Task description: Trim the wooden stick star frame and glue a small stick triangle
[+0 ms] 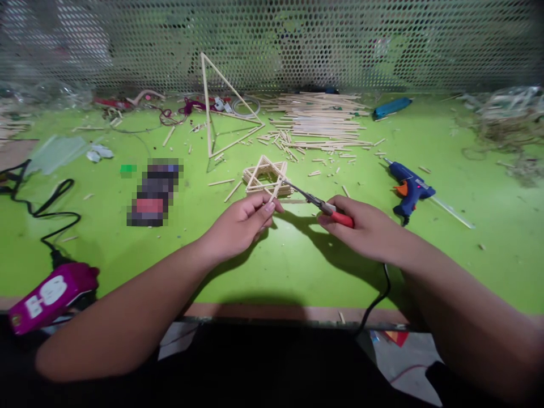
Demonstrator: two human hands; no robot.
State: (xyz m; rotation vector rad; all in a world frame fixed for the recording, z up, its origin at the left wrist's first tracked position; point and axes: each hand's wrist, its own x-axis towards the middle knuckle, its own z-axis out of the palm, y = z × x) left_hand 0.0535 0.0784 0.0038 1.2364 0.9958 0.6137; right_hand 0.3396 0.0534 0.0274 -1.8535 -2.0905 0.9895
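Between the thumb and fingers of my left hand [244,222] is a thin wooden stick [276,190], pointing up and away. My right hand [363,225] is closed round the red handle of a pair of pliers [325,207]. The pliers' narrow tip reaches left to the upper part of the stick; whether the jaws touch it cannot be made out. Just behind the fingers, a star-shaped stack of sticks [255,180] lies on the green table [272,272]. Farther back stands a large triangular stick frame [207,107].
Many loose sticks [325,116] lie at the back, before a perforated metal screen [272,45]. A blue glue gun [410,190] is at the right, a blurred-out dark object [153,195] at the left, and a magenta device [53,294] at the near left edge.
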